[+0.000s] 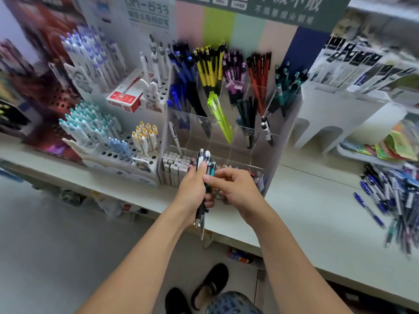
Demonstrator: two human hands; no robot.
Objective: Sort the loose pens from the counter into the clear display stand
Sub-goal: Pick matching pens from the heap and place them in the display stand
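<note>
The left hand (192,189) gripped a bundle of pens (205,175) before the clear display stand (226,123); the right hand (235,189) pinched one teal pen. Loose pens (390,200) lay on the tabletop (317,211)

Left hand (192,189) covers the mid barrels of the pen bundle (202,177), so the count can't be told; right hand (233,186) hides whichever pen its fingertips are on, grip unclear; front bottom tray of the clear display stand (229,123) sits partly behind both hands, contents too blurred to name; loose pen pile (394,200) smeared by motion & cut off at the right edge; packaged refills (362,62) upper right blurred, print unreadable; left-edge displays too blurred to identify.
</note>
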